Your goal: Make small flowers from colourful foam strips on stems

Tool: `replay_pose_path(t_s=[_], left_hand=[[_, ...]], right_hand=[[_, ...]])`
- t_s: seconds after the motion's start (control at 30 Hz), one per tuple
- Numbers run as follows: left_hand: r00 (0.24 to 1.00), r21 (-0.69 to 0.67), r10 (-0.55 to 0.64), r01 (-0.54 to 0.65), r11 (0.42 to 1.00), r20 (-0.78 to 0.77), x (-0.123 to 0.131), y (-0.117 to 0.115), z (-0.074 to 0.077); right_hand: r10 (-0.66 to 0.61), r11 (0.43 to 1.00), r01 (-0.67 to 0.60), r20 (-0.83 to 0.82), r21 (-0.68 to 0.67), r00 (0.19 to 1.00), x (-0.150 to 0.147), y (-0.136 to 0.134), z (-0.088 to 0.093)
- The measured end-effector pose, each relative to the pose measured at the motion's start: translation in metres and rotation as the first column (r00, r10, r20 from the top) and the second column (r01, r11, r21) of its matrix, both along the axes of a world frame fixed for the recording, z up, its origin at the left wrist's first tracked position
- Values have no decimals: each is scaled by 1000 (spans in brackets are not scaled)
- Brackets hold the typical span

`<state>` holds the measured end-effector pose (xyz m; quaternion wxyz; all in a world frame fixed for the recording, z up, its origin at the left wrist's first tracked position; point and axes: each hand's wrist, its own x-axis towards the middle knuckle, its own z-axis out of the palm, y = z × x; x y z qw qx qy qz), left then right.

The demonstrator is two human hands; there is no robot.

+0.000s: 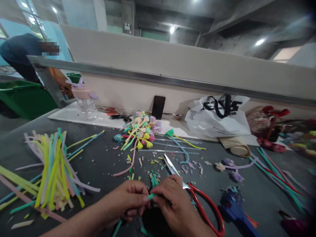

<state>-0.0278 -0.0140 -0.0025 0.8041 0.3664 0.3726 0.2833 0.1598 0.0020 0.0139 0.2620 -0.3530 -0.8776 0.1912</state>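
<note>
My left hand and my right hand meet low in the middle of the head view. Both pinch a teal pipe cleaner between thumb and fingers; a teal strand also hangs below my left hand. Red-handled scissors lie partly behind my right hand, blades pointing away from me. Just beyond the fingers, cut teal pieces and many small offcuts are scattered. Farther back lies a bunch of pipe-cleaner flowers in pink, yellow, purple and teal.
Loose pipe cleaners are heaped at left. A blue tool and purple flower stems lie at right. Along the back stand a clear cup, a phone and a white bag. Someone bends over by a green bin.
</note>
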Motion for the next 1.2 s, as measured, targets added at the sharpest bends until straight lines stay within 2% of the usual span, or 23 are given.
replay_pose_path(t_s=[0.2, 0.3, 0.57, 0.67, 0.8, 0.87, 0.93, 1.0, 1.07, 1.2], left_hand=[[992, 75, 1, 9, 997, -127, 5, 0, -2], [991, 97, -22, 35, 995, -129, 4, 1, 1], [985, 185, 34, -3, 983, -167, -1, 1, 9], [984, 189, 21, 12, 982, -175, -1, 3, 7], [971, 227, 65, -11, 974, -232, 0, 5, 1], [972, 230, 84, -33, 973, -218, 0, 5, -1], [984, 203, 101, -70, 977, -147, 1, 6, 0], [989, 156, 133, -122, 980, -59, 2, 5, 2], [980, 123, 195, -189, 974, -36, 2, 4, 5], [938, 240, 339, -314, 919, -70, 1, 6, 5]], right_hand=[[-19, 998, 15, 59, 66, 998, -1, -3, 2], [-12, 997, 4, 94, 84, 995, -1, -4, 3], [64, 988, -79, 113, 129, 992, 0, 2, -4], [100, 978, -118, 108, 172, 989, 1, 10, -8], [129, 965, -151, 113, 213, 985, 5, 18, -13], [57, 968, -75, 81, 240, 995, 7, 21, -14], [-82, 956, 82, -10, 283, 997, 9, 22, -14], [-233, 917, 260, -122, 302, 965, 10, 21, -13], [-357, 882, 396, -187, 254, 915, 12, 20, -12], [-517, 819, 566, -311, 89, 797, 17, 21, -7]])
